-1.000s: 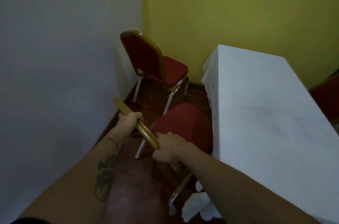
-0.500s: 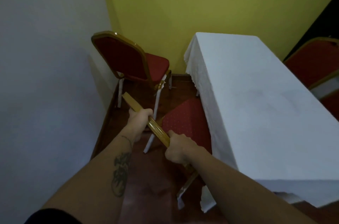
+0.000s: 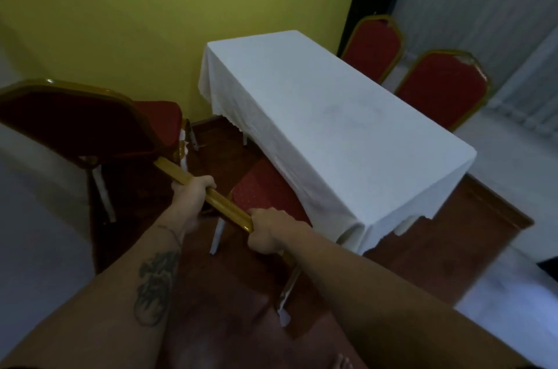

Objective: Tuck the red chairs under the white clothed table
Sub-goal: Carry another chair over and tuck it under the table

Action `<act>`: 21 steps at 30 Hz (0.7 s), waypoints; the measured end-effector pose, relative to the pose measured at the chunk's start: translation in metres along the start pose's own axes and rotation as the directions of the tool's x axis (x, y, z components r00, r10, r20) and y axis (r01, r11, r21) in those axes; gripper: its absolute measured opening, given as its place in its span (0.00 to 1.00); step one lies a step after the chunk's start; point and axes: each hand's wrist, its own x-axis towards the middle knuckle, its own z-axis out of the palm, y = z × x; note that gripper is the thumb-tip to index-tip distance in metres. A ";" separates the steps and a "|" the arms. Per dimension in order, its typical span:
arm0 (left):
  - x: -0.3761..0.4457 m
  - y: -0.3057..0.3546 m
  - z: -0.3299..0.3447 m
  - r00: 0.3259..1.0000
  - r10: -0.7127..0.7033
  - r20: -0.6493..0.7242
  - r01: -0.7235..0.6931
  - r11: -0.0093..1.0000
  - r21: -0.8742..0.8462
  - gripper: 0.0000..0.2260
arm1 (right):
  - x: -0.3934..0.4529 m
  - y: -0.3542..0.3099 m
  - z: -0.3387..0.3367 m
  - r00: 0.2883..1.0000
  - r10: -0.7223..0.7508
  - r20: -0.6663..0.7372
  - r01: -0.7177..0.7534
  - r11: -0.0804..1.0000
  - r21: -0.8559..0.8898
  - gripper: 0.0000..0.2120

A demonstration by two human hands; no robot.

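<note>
A red chair with a gold frame stands at the near long side of the white clothed table; part of its seat lies under the hanging cloth. My left hand and my right hand both grip the gold top rail of its backrest. A second red chair stands to the left, apart from the table, its seat toward the yellow wall. Two more red chairs stand at the table's far side, backs upright against its edge.
A yellow wall runs behind the table's short end. A pale wall is on the left. The floor is dark wood near the table and pale tile at the right. A bare toe shows at the bottom edge.
The view has swung right, so the two far-side chairs and the table's right end now show. The held chair's seat sits a little further under the cloth. Both hands keep their grip.
</note>
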 end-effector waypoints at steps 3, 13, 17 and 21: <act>0.010 0.004 -0.001 0.999 -0.020 0.031 0.018 0.997 0.069 0.40 | 0.000 -0.009 0.004 0.997 0.070 -0.026 -0.069 0.997 0.021 0.29; 0.026 0.031 -0.003 0.999 -0.030 0.030 0.027 0.995 0.094 0.28 | 0.026 -0.022 0.000 0.992 0.112 -0.061 -0.112 0.994 0.004 0.29; 0.053 0.042 0.004 0.995 -0.060 0.074 0.052 0.994 0.100 0.42 | 0.046 -0.023 -0.010 0.992 0.097 -0.086 -0.097 0.995 0.004 0.27; 0.062 0.065 0.018 0.995 -0.058 0.080 0.046 0.988 0.146 0.39 | 0.070 -0.017 -0.025 0.991 0.091 -0.098 -0.095 0.995 -0.038 0.26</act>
